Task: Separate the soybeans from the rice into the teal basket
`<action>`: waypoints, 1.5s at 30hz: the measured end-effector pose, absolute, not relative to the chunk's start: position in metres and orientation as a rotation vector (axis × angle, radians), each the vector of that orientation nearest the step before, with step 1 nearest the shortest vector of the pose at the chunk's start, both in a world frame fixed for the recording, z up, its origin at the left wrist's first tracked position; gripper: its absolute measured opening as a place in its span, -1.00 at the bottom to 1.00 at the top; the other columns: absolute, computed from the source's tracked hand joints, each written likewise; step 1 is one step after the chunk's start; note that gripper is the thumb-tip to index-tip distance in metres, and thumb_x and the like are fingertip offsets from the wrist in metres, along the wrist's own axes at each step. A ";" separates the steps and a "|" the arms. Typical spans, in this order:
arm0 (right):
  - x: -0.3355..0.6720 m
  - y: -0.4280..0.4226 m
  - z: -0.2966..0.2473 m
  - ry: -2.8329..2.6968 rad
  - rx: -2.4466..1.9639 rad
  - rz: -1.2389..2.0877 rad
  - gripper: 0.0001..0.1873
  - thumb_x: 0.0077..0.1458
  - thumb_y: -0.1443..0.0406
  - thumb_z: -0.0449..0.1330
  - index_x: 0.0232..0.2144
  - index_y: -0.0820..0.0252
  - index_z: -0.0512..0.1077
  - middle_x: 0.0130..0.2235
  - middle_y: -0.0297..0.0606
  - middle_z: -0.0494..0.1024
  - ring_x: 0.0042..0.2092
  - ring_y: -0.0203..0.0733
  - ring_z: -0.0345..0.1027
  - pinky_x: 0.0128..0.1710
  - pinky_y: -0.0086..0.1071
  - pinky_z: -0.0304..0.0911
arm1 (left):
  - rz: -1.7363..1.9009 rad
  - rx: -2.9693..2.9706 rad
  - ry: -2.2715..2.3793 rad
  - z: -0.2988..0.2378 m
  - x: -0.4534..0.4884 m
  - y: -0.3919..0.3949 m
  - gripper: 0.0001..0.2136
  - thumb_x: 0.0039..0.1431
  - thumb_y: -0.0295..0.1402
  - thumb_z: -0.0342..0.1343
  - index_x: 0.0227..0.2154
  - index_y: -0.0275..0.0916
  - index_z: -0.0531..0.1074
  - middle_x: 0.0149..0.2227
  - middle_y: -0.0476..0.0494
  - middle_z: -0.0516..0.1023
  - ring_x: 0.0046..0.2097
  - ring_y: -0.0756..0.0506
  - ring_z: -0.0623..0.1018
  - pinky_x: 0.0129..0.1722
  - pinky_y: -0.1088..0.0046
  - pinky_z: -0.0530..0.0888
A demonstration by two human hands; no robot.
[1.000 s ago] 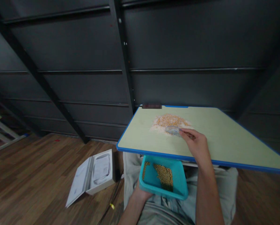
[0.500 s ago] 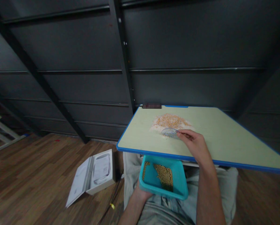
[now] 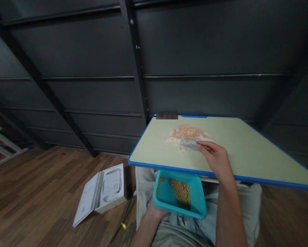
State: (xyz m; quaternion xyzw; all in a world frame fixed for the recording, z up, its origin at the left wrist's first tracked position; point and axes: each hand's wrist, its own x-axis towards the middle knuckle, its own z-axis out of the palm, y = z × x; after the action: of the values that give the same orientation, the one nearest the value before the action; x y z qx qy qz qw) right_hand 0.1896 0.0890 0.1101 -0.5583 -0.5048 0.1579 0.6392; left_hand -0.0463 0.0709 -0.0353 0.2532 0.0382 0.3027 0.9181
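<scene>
My right hand (image 3: 215, 154) is closed on the edge of a clear, rounded plastic piece, perhaps a lid or scoop (image 3: 189, 143). It is held at the near side of a pile of yellow grains mixed with white ones (image 3: 187, 131) on the pale green tabletop (image 3: 148, 151). A few yellow grains (image 3: 182, 148) lie just in front of the pile. Below the table edge, my left hand (image 3: 156, 210) grips a turquoise plastic tub (image 3: 166, 197) from its left side, its fingers mostly hidden underneath. Round greenish-tan beans (image 3: 181, 192) cover part of the tub's bottom.
The table has a blue rim (image 3: 169, 168). A small dark blurred object (image 3: 166, 116) sits at its far left edge. On the wooden floor to the left lie an open white box (image 3: 112, 187) and a black cable (image 3: 124, 216). A dark panelled wall (image 3: 215, 96) stands behind.
My right hand and the clear plastic piece have shifted slightly up and to the right. Loose yellow grains now show where the piece was. My left hand and the tub stay put.
</scene>
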 end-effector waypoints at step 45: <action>0.180 0.077 0.126 -1.422 -1.292 0.538 -0.83 0.11 0.16 0.37 -0.30 0.04 0.74 -0.24 -0.24 0.77 -0.24 -0.05 0.60 -0.22 -0.21 0.43 | 0.666 0.514 0.036 -0.057 -0.051 0.076 -0.51 0.42 -0.10 -0.17 -0.16 -0.14 0.70 -0.01 -0.23 0.76 0.31 -0.26 0.51 0.44 -0.03 0.26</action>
State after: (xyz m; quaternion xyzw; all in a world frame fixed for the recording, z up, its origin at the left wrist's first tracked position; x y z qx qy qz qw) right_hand 0.1798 0.0771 0.1261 -0.5440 -0.5987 0.2265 0.5425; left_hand -0.0510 0.0755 -0.0568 0.2495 0.0176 0.3232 0.9127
